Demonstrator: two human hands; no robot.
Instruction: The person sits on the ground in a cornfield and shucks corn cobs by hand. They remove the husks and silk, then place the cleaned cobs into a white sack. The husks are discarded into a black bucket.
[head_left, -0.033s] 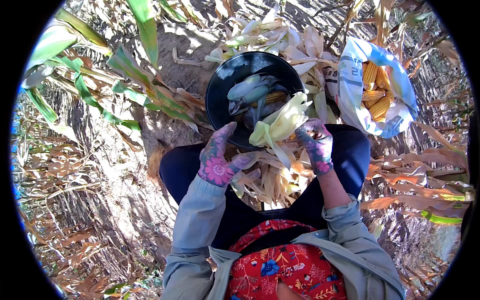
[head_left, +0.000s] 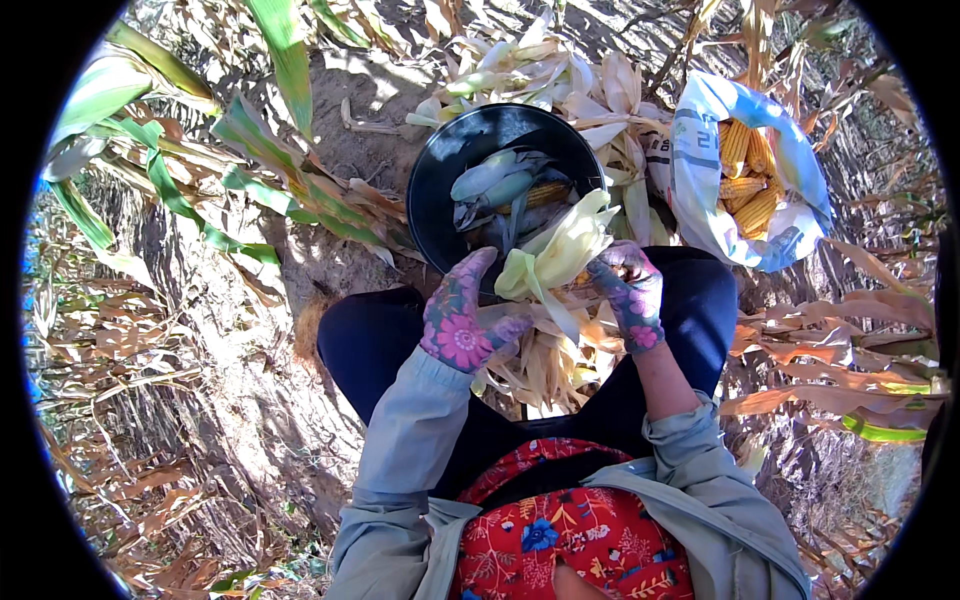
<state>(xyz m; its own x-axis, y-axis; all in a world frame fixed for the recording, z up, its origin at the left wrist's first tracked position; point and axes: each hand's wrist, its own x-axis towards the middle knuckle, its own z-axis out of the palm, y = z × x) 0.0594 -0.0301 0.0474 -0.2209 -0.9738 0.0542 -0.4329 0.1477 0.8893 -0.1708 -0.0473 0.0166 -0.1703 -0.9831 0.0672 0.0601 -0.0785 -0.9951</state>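
Corn husk [head_left: 562, 248] is a pale yellowy green, kinda papery, with ragged leaf tips flaring at the far end and one strip dangling nearer. It's over the near-right rim of the black tub [head_left: 430, 212], right hand's [head_left: 632, 298] fingers clamped on its right side. Left hand [head_left: 460, 318]: thumb and fingers apart.

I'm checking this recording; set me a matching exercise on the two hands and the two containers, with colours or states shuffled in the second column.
Column one
1. Left hand
2. Bucket
3. Right hand
4. Sack

Column two
A. White and blue, with bare yellow cobs inside
B. Holding pale-husked corn
C. Open, gripping nothing
D. Black, with husk-covered ears inside

Pairs: 1-C, 2-D, 3-B, 4-A
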